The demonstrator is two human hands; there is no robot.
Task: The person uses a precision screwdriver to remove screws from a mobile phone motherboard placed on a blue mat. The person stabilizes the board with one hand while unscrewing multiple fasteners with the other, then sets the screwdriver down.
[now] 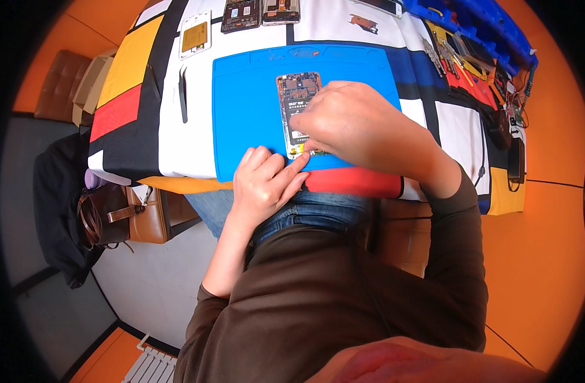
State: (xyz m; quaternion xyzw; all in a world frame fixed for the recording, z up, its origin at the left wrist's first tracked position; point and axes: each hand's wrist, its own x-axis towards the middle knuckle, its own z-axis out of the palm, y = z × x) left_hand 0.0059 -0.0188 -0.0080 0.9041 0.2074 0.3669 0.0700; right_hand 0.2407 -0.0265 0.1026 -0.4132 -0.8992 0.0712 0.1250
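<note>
An opened phone (pixel 295 102), its circuit board and black battery bared, lies on a blue work mat (pixel 241 115). At its lower end my left hand (pixel 264 182) has the index finger and thumb closed on the phone's edge, the other fingers curled. Over the phone's right side is my right hand (pixel 353 118), its fingers bent into a closed grip with the fingertips near the lower end. Whatever it holds, if anything, is hidden by the hand itself, which also covers part of the battery and the frame.
Left of the mat lie black tweezers (pixel 183 96) and a white phone part with a gold battery (pixel 195 35). Opened phone bodies (pixel 241 14) sit beyond the mat, with a small copper-coloured part (pixel 364 23). Screwdrivers (pixel 449 54) and a blue parts bin (pixel 477 25) are far right.
</note>
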